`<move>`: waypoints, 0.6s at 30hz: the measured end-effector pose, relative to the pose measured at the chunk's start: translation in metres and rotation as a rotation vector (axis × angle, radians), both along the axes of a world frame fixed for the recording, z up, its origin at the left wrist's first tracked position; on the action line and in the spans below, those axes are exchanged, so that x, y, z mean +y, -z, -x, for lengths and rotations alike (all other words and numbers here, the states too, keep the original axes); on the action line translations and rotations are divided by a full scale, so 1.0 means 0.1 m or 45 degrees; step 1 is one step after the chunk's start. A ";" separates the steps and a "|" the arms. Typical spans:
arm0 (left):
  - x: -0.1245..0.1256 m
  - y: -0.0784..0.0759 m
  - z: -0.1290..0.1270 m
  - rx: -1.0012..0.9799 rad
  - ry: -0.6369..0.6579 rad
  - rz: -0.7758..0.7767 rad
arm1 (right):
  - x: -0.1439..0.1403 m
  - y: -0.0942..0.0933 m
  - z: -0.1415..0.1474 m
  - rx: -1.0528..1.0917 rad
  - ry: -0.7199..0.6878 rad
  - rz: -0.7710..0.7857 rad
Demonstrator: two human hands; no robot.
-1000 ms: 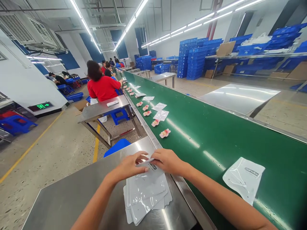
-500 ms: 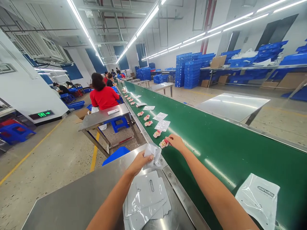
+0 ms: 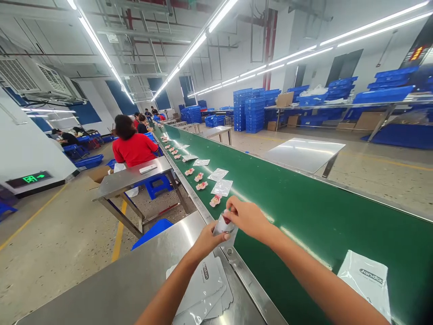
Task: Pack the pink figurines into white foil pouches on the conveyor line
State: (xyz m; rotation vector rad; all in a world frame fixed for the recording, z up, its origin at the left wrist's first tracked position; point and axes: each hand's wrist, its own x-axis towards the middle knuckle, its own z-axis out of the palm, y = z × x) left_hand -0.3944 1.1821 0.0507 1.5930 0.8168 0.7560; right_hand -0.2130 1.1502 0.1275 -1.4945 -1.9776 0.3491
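My left hand [image 3: 210,240] grips a small plastic bag [image 3: 224,231] at the belt's near edge, its thumb across the front. Pinched in the fingers of my right hand [image 3: 248,217] is a small pink-and-red figure [image 3: 226,217], at the bag's mouth. The figure is partly hidden by the fingers and bag, so how deep it sits I cannot tell. Just beyond lies another pink figure [image 3: 215,200] on the green conveyor belt [image 3: 291,198]. Below my left forearm a stack of printed white bags [image 3: 206,293] rests on the metal table [image 3: 101,289].
More figures [image 3: 201,185] and flat clear bags [image 3: 222,187] line the belt farther off. A printed white bag [image 3: 367,277] lies on the belt at right. A person in a red top [image 3: 135,149] sits left of the belt, behind a metal side table [image 3: 135,177].
My right hand has lifted the figure off the belt and brought it left to the bag. My left hand has moved slightly right with the bag. The camera view has turned a little right.
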 end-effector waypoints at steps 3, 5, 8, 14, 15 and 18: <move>-0.04 -0.04 -0.22 -0.060 0.015 0.015 | -0.17 0.09 -0.09 -0.179 -0.070 -0.234; -0.11 -0.09 -0.39 -0.028 0.003 -0.051 | -0.30 0.16 -0.20 -0.221 -0.143 -0.279; -0.16 -0.16 -0.59 0.121 0.185 -0.131 | -0.47 0.26 -0.42 -0.145 -0.122 -0.146; 0.77 -0.30 -0.59 0.643 0.108 -0.356 | -0.45 0.48 -1.23 0.352 0.001 0.409; 1.01 -0.29 -0.58 0.751 -0.052 -0.380 | -0.43 0.55 -1.41 0.359 0.020 0.483; 1.60 -0.12 -0.59 0.975 -0.284 -0.386 | -0.37 0.74 -1.93 0.210 0.093 0.805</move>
